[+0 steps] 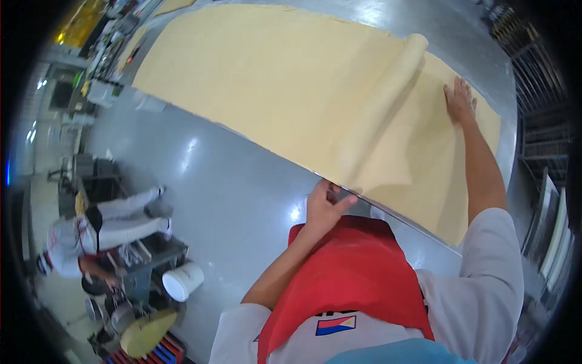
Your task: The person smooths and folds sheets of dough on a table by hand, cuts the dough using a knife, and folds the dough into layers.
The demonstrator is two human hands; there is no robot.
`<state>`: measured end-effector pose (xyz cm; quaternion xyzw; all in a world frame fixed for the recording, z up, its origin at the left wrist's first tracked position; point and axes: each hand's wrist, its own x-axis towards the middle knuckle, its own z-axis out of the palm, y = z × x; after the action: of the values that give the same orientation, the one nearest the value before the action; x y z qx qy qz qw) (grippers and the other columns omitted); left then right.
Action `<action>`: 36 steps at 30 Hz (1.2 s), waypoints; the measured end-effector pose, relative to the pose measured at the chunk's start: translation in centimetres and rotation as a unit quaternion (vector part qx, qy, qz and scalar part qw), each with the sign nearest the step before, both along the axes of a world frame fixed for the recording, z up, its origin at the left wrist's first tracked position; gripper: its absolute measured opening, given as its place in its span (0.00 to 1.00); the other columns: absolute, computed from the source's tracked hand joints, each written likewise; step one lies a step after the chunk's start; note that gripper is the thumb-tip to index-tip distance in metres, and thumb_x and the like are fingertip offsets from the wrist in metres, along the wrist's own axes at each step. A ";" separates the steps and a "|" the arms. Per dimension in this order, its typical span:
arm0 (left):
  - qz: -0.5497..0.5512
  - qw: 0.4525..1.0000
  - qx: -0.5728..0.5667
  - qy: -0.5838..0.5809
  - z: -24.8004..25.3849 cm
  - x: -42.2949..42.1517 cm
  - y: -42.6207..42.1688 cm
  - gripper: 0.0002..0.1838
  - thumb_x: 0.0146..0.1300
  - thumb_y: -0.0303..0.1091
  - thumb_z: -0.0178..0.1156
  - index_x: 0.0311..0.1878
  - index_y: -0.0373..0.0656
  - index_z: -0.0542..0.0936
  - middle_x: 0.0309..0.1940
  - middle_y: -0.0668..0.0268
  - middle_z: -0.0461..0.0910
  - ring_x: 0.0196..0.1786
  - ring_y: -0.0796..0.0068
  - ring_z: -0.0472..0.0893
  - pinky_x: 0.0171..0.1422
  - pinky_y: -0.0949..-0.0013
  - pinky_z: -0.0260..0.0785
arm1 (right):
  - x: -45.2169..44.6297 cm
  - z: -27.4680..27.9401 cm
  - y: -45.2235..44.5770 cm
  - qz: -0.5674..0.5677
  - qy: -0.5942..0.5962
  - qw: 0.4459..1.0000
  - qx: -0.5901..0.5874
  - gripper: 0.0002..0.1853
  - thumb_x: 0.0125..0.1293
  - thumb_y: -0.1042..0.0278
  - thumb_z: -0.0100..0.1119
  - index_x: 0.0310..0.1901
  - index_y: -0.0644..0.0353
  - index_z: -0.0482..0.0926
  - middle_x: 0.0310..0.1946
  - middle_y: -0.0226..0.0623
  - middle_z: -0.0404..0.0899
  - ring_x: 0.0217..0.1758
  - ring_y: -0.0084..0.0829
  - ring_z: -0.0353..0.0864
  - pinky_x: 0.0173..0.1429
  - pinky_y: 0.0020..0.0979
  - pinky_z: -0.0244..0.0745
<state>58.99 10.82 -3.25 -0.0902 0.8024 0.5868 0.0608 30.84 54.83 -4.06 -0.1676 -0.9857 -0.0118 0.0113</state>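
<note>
A wide, thin sheet of pale yellow dough [260,79] covers most of the metal table. A raised roll of the same dough [388,97] runs across it from the far edge toward the near edge; what lies inside it is hidden. My right hand [461,103] rests flat on the dough to the right of this roll, fingers stretched toward the far side. At the near table edge, by the low end of the roll, is my left hand [327,209]. Its thumb stands apart from the fingers, whose tips are partly hidden at the edge.
The bare metal tabletop [424,17] shows beyond the dough. A co-worker [103,230] stands at a bench at left, near a white bucket [183,281] on the floor. Metal racks [542,115] stand at right. Tools and containers crowd the far left.
</note>
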 end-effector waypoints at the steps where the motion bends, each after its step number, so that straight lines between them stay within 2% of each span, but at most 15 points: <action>1: 0.014 1.000 -0.027 0.002 0.1 -0.6 1.8 0.24 0.59 0.40 0.78 0.54 0.41 0.83 0.40 0.64 0.81 0.30 0.78 0.78 0.36 0.72 0.73 | -1.2 0.0 1.0 0.015 -0.003 1.000 -0.012 0.41 0.78 0.34 0.38 0.83 0.50 0.48 0.85 0.37 0.48 0.87 0.43 0.44 0.84 0.61 0.40; 5: 0.108 0.989 0.026 0.100 -3.8 -3.4 3.5 0.20 0.63 0.39 0.76 0.54 0.39 0.84 0.47 0.63 0.85 0.33 0.73 0.82 0.40 0.69 0.74 | -3.3 2.8 3.2 0.043 -0.029 0.998 -0.034 0.45 0.73 0.27 0.42 0.81 0.51 0.56 0.82 0.39 0.55 0.85 0.41 0.51 0.84 0.59 0.44; 7: 0.135 0.986 0.065 -0.070 0.2 -3.5 4.1 0.19 0.72 0.38 0.68 0.58 0.37 0.82 0.55 0.61 0.84 0.43 0.66 0.85 0.49 0.63 0.77 | -3.3 4.0 4.5 0.091 -0.018 0.994 -0.052 0.45 0.69 0.28 0.53 0.77 0.54 0.65 0.78 0.43 0.65 0.79 0.45 0.64 0.79 0.52 0.58; 8: 0.139 0.986 0.063 -0.074 1.2 -3.2 6.5 0.19 0.72 0.38 0.68 0.58 0.37 0.82 0.55 0.61 0.84 0.43 0.66 0.85 0.49 0.63 0.77 | -4.6 3.5 6.3 0.093 -0.022 0.994 -0.054 0.45 0.69 0.28 0.53 0.77 0.54 0.65 0.78 0.43 0.65 0.79 0.45 0.64 0.79 0.52 0.58; 9: 0.262 0.925 0.269 -0.058 2.1 -2.6 9.0 0.19 0.74 0.38 0.64 0.61 0.36 0.79 0.56 0.61 0.84 0.48 0.64 0.85 0.54 0.61 0.77 | -6.6 2.9 8.0 0.095 -0.033 0.991 -0.084 0.43 0.67 0.30 0.57 0.74 0.55 0.69 0.74 0.43 0.70 0.75 0.45 0.69 0.75 0.49 0.63; 10: 0.368 0.810 0.456 -0.033 2.5 -1.6 11.5 0.19 0.77 0.37 0.60 0.63 0.35 0.77 0.58 0.60 0.83 0.54 0.63 0.84 0.58 0.58 0.77 | -7.5 2.3 9.4 0.096 -0.043 0.987 -0.118 0.42 0.65 0.32 0.62 0.71 0.55 0.72 0.70 0.43 0.75 0.71 0.44 0.74 0.72 0.45 0.68; 14: 0.184 0.785 0.542 -0.237 1.8 4.9 18.7 0.20 0.79 0.40 0.55 0.65 0.35 0.73 0.65 0.56 0.77 0.65 0.61 0.78 0.68 0.56 0.73 | -6.6 4.8 13.4 0.213 -0.177 0.925 -0.260 0.38 0.62 0.39 0.69 0.65 0.59 0.77 0.61 0.47 0.81 0.61 0.44 0.81 0.63 0.45 0.73; 16: 0.221 0.789 0.517 -0.249 3.0 4.7 22.2 0.20 0.80 0.40 0.54 0.65 0.35 0.73 0.65 0.56 0.77 0.66 0.60 0.78 0.70 0.55 0.72 | -7.5 4.0 13.7 0.259 -0.082 0.948 -0.166 0.33 0.60 0.44 0.72 0.58 0.63 0.82 0.51 0.46 0.85 0.55 0.43 0.84 0.59 0.43 0.75; 18: 0.236 0.792 0.492 -0.273 3.3 5.3 24.3 0.20 0.80 0.39 0.54 0.65 0.35 0.73 0.65 0.56 0.78 0.67 0.60 0.77 0.71 0.54 0.71 | -6.2 1.1 13.8 0.264 0.069 0.922 -0.273 0.30 0.60 0.46 0.72 0.53 0.65 0.84 0.44 0.45 0.87 0.49 0.44 0.85 0.56 0.43 0.76; 20: 0.252 0.776 0.514 -0.264 3.0 5.2 23.6 0.19 0.77 0.34 0.58 0.63 0.32 0.75 0.59 0.57 0.80 0.63 0.61 0.81 0.68 0.53 0.75 | -7.5 0.3 13.7 0.220 0.053 0.933 -0.281 0.28 0.60 0.48 0.72 0.52 0.65 0.85 0.42 0.44 0.88 0.47 0.44 0.85 0.55 0.43 0.76; 24: 0.262 0.785 0.506 -0.245 2.2 4.8 23.5 0.21 0.80 0.39 0.54 0.66 0.33 0.74 0.64 0.55 0.78 0.68 0.61 0.77 0.74 0.54 0.69 | -8.2 3.6 12.6 0.223 -0.061 0.917 -0.326 0.26 0.58 0.50 0.74 0.49 0.65 0.87 0.39 0.44 0.88 0.44 0.42 0.86 0.53 0.42 0.76; 27: 0.296 0.774 0.520 -0.204 2.3 4.8 24.4 0.20 0.79 0.38 0.55 0.65 0.33 0.74 0.64 0.56 0.78 0.67 0.60 0.77 0.74 0.53 0.69 | -6.9 5.7 11.8 0.295 -0.081 0.923 -0.234 0.23 0.57 0.52 0.75 0.45 0.65 0.88 0.37 0.43 0.89 0.40 0.40 0.86 0.51 0.41 0.76; 30: 0.326 0.782 0.508 -0.155 2.4 4.6 26.0 0.20 0.77 0.34 0.59 0.65 0.32 0.74 0.62 0.57 0.78 0.65 0.58 0.78 0.72 0.51 0.72 | -6.0 5.6 11.2 0.229 -0.095 0.917 -0.313 0.22 0.57 0.51 0.76 0.41 0.65 0.89 0.33 0.40 0.88 0.38 0.38 0.86 0.48 0.40 0.77; 32: 0.332 0.799 0.479 -0.148 3.0 3.7 26.3 0.20 0.74 0.29 0.62 0.64 0.31 0.74 0.61 0.57 0.79 0.62 0.57 0.80 0.68 0.50 0.76 | -5.4 5.8 9.5 0.219 -0.122 0.896 -0.366 0.29 0.57 0.52 0.75 0.51 0.69 0.85 0.43 0.42 0.87 0.44 0.38 0.86 0.53 0.39 0.78; 36: 0.332 0.787 0.476 -0.208 4.5 3.8 25.3 0.20 0.72 0.27 0.64 0.63 0.30 0.74 0.60 0.56 0.80 0.60 0.57 0.81 0.65 0.50 0.78 | -5.8 5.1 10.4 0.256 -0.019 0.843 -0.473 0.30 0.57 0.55 0.78 0.54 0.71 0.82 0.41 0.41 0.87 0.40 0.33 0.86 0.48 0.38 0.79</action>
<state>62.76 36.08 1.23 -0.4311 0.3093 0.8453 0.0629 25.05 65.23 1.03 0.1061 -0.8794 0.4561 -0.0852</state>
